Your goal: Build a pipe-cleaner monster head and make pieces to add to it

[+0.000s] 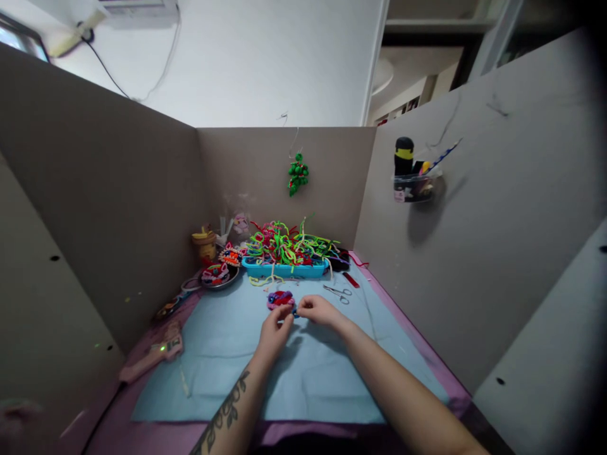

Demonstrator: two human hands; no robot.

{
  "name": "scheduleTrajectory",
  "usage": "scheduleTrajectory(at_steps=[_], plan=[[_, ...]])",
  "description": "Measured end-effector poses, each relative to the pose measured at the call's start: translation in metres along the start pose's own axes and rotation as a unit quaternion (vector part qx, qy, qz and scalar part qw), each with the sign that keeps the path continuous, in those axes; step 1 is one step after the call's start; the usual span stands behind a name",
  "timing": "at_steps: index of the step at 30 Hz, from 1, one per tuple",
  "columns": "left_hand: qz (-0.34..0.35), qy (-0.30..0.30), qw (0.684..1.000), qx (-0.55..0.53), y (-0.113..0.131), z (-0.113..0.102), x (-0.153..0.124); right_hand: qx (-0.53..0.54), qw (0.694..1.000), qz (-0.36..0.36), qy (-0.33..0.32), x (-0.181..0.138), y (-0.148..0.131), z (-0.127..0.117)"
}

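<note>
Over the light blue cloth (227, 354), both hands come close together in the middle. My left hand (276, 327) is closed in a pinch, thumb and forefinger at a small blue piece (296, 313) that looks like pipe cleaner. From the other side my right hand (320, 311) pinches the same blue piece; the fingertips partly cover it. Just beyond my left fingers lies a coiled purple, pink and red pipe-cleaner piece (279, 298). Whether the blue piece is joined to it, I cannot tell. Small scissors (339, 293) rest to the right of my right hand.
A blue tray (284, 272) heaped with colourful pipe cleaners stands at the back. Left of it is a dark bowl (220, 284) with finished pieces. A pink glue gun (154, 360) lies at left. A cup of tools (413, 188) hangs on the right panel.
</note>
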State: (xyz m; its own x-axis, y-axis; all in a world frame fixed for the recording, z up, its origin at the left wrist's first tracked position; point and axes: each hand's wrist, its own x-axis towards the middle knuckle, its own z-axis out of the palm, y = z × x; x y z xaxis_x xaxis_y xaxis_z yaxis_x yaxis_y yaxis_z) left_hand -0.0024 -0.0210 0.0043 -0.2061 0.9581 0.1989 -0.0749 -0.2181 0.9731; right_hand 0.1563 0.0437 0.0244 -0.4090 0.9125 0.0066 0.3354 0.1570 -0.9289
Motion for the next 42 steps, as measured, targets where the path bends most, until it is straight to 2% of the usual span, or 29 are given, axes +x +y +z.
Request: scheduleTrajectory(at_steps=[3, 7, 20, 28, 31, 36, 42], plan=[[0.013, -0.034, 0.999, 0.021, 0.002, 0.001, -0.003, -0.021, 0.999, -0.038, 0.027, -0.015, -0.002, 0.01], [0.024, -0.043, 0.998, 0.041, 0.003, -0.003, -0.003, -0.032, 0.995, -0.072, 0.054, -0.022, -0.003, 0.02], [-0.041, 0.009, 0.998, -0.057, -0.003, -0.002, 0.005, 0.002, 0.982, -0.137, 0.13, -0.027, 0.009, 0.033], [-0.049, 0.015, 0.994, -0.096, -0.001, -0.005, 0.004, -0.034, 0.967, -0.231, 0.104, -0.045, -0.005, 0.041], [-0.03, 0.024, 0.996, -0.079, 0.0, -0.003, 0.003, -0.028, 0.967, -0.225, 0.113, -0.044, -0.005, 0.042], [0.007, 0.036, 0.999, -0.039, 0.005, 0.002, 0.0, 0.011, 0.973, -0.164, 0.16, -0.032, 0.005, 0.041], [0.007, 0.031, 0.999, -0.032, 0.005, 0.003, 0.0, 0.038, 0.978, -0.122, 0.163, -0.023, 0.016, 0.044]])
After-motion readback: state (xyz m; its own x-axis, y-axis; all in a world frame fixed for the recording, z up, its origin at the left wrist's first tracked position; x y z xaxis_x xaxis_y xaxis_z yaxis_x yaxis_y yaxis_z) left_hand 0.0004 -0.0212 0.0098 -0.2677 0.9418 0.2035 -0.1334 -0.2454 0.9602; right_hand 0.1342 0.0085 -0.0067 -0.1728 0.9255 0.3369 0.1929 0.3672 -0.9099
